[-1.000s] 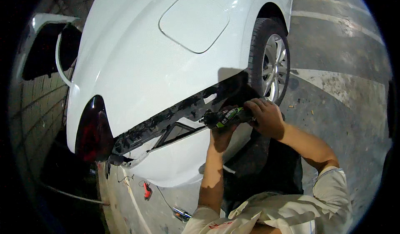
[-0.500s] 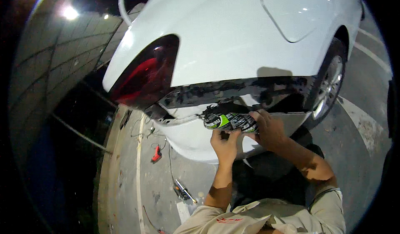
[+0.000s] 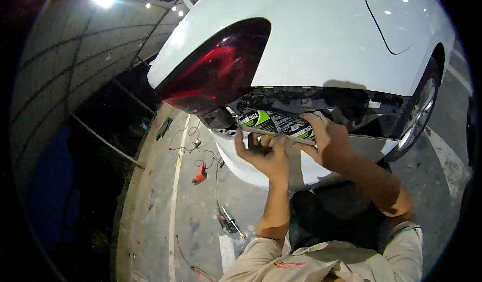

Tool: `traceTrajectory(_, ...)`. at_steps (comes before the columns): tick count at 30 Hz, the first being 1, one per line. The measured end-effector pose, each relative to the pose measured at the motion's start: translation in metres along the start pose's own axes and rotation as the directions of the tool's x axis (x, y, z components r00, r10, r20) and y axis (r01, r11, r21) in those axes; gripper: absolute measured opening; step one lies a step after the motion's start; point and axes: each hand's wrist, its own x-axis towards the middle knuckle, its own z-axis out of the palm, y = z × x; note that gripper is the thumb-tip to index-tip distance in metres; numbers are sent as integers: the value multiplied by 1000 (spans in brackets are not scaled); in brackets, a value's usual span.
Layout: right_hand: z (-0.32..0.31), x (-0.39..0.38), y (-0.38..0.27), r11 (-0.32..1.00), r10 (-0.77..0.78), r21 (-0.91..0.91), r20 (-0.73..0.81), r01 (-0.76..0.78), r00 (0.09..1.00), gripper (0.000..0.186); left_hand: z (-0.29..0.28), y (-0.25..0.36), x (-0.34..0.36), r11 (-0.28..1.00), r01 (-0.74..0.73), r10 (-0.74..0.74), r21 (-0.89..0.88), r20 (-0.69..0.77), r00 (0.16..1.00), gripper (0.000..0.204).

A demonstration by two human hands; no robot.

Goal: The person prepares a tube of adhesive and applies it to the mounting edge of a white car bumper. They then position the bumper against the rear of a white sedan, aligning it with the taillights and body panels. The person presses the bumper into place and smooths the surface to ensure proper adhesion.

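The oblong, black-and-green printed pouch has moved closer to the glossy dark-red tail lamp, upper left of the grip — left hand holding its lower edge, right hand clasping its right end — contents hidden

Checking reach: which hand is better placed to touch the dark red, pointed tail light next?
Likely left hand: nearer the tail light than the right hand; both hold a black-green packet.

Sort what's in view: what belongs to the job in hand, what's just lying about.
Likely in the job:
black-and-green printed object, gripped by the right hand, left hand at its lower edge
white bumper

Apparently just lying about, on the ground:
red tool
black-and-orange tool
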Motion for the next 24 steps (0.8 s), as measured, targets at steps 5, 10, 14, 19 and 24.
traceTrajectory(5, -5, 6, 7, 998, -37, 51, -24, 38, 999, 69, 7, -18, 5, 993, -64, 74, -103, 90, 993, 77)
traceTrajectory(10, -6, 7, 4, 987, 76, 124, 170, -98, 983, 69, 4, -27, 7, 990, -137, 134, 26, 96, 986, 76)
traceTrajectory(14, -11, 8, 2, 963, 157, 158, 322, -217, 934, 69, 2, -31, 9, 976, -202, 190, 77, 140, 972, 76)
traceTrajectory(19, -8, 8, 2, 862, 226, 319, 455, -395, 861, 67, -2, -19, 15, 906, -292, 227, 307, 231, 946, 70)
traceTrajectory(24, -18, 9, -6, 818, 251, 320, 549, -478, 797, 65, -4, -10, 19, 876, -337, 246, 345, 281, 928, 70)
